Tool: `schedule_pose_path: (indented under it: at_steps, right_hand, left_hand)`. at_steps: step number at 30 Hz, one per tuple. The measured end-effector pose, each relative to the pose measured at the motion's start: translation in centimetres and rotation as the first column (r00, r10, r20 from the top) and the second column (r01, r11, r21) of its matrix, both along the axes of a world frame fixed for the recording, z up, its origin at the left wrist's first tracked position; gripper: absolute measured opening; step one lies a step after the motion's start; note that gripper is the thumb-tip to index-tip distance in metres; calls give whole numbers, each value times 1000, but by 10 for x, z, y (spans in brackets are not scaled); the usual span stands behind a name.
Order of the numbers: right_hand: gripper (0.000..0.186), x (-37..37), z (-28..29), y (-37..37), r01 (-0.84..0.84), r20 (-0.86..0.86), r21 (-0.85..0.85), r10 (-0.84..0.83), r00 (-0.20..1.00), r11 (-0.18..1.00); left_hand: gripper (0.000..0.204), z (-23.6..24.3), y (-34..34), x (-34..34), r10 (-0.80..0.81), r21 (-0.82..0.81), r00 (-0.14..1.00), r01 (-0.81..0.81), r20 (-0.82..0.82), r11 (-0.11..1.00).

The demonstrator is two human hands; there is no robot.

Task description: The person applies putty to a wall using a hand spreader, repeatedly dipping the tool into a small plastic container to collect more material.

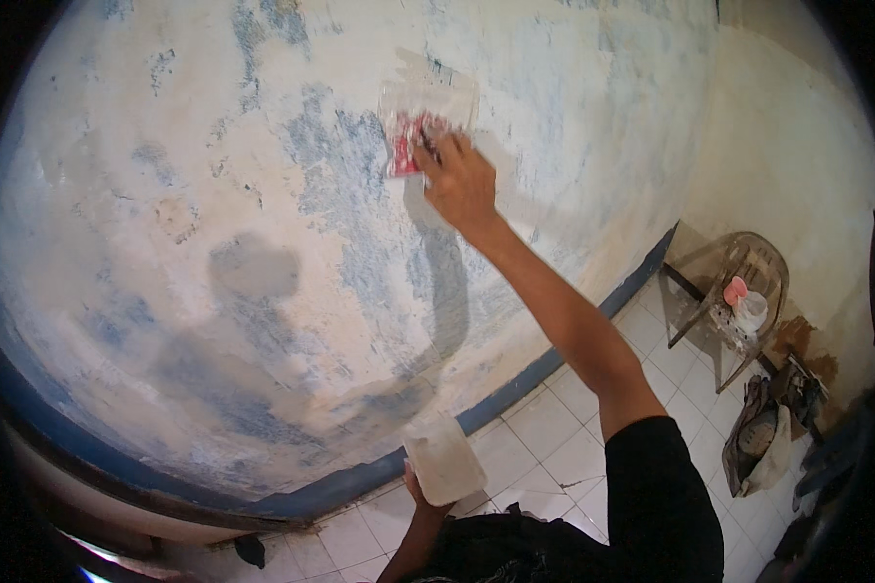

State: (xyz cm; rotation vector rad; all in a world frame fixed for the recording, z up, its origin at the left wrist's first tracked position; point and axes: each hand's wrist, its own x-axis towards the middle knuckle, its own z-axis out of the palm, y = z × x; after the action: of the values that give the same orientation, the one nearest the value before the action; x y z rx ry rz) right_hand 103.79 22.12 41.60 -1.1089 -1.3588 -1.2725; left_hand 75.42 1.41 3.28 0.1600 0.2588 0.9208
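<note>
My right hand (465,189) reaches up and grips a wide, flat putty spreader (405,136) with a red part and a pale, translucent blade. The spreader lies against the patchy white and blue wall (262,175), over smeared filler. Low down near the wall's foot, my left hand (423,493) is closed around the lower edge of a pale rectangular plate (444,462), which looks coated with whitish filler. Most of the left hand's fingers are hidden behind the plate.
A blue band (515,394) runs along the wall's foot above white floor tiles (535,447). At the right, a worn plastic chair (763,257) carries a pink object (736,290) and a white bag (750,313). A crumpled sack (756,442) lies nearby.
</note>
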Motion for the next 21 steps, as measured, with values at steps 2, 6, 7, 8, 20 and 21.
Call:
schedule_pose_path:
  at_steps: [2,6,7,8,20,21]
  right_hand:
    - [42,-3,-39,-5,-11,10,-68,12,1000,998]
    - [37,-8,-57,-60,-120,82,-119,131,988,986]
    - [42,-7,-42,-69,-155,32,-134,161,986,979]
    - [45,-5,-25,-77,-180,2,-90,181,984,980]
    - [37,34,-17,-15,-111,37,7,111,993,994]
    - [36,30,-37,-16,-118,8,-13,118,993,993]
  left_hand:
    - [69,0,-5,8,55,22,990,-52,-134,998]
    - [69,-2,-16,1,27,-46,998,-30,-55,999]
    - [70,1,-18,2,54,-16,996,-55,-77,998]
    - [71,3,-20,2,82,13,992,-81,-100,997]
    - [72,20,-16,3,101,49,980,-93,-171,994]
    - [72,19,-11,1,98,49,981,-91,-168,995]
